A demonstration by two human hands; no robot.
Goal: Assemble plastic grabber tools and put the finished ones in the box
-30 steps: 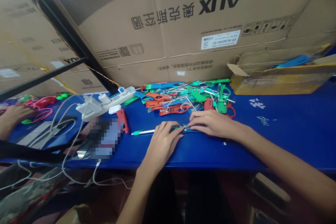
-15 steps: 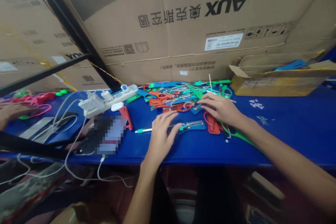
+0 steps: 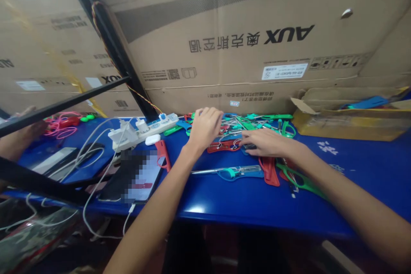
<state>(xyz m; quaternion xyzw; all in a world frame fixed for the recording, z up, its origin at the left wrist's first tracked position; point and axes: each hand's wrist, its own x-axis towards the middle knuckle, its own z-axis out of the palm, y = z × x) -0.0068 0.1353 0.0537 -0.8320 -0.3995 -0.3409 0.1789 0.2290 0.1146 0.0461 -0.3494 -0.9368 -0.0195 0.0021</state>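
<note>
My left hand (image 3: 207, 127) is over the left part of a heap of lighter parts (image 3: 236, 124), its fingers bent down and their tips hidden. At the heap's near right side, my right hand (image 3: 265, 142) has its fingers curled together around a small part that is mostly covered. A long-nosed lighter (image 3: 240, 172) in a blue half shell, with a clear tank and metal rod, lies in front of both hands. Beside it is a red shell (image 3: 270, 172). A green shell (image 3: 300, 178) lies under my right forearm.
An open cardboard box (image 3: 349, 122) with blue parts stands at the right. At the left are a power strip (image 3: 144, 132), cables, a phone (image 3: 146, 180) and a red handle piece (image 3: 162, 154). Another person's hand (image 3: 30, 130) is beyond a black metal frame (image 3: 64, 105).
My left hand has moved forward from above the blue lighter to the heap. My right hand stays at the heap's near side, its fingers drawn closer together. The view has tilted up.
</note>
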